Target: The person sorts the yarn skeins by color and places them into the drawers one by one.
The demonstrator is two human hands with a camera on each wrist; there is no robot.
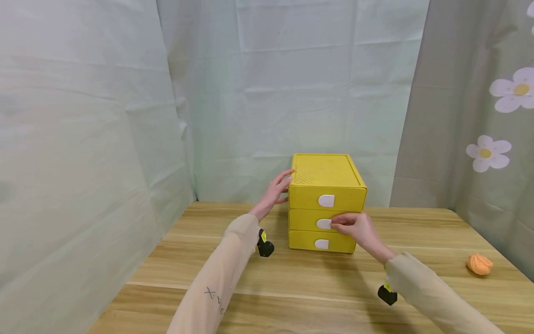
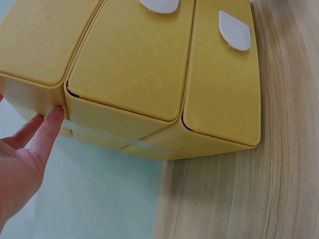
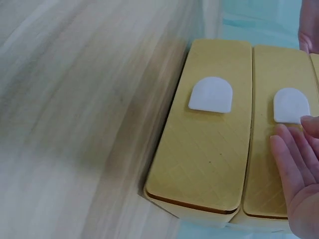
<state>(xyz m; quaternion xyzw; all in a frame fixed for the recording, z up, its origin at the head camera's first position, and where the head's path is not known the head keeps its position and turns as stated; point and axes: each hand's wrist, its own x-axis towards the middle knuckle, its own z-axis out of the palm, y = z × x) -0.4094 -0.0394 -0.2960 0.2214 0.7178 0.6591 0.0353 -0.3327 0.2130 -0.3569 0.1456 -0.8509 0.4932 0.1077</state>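
A yellow three-drawer box [image 1: 328, 170] stands on the wooden table, each drawer front bearing a white pull tab. All three drawers sit pushed in. My left hand [image 1: 276, 191] rests against the box's left side near the top, fingers extended; in the left wrist view its fingertips [image 2: 56, 113] touch the side wall by the top drawer. With thumb and fingers my right hand [image 1: 362, 229] pinches the edge of the middle drawer's white tab [image 1: 323, 224]. The right wrist view has the thumb [image 3: 310, 124] at that tab's edge, the other fingers bent beside it.
An orange crumpled-looking lump [image 1: 479, 264] lies on the table [image 1: 300, 287] at the right. Pale cloth [image 1: 292, 83] hangs behind and to the left, and a curtain with white flowers [image 1: 488, 153] hangs at the right.
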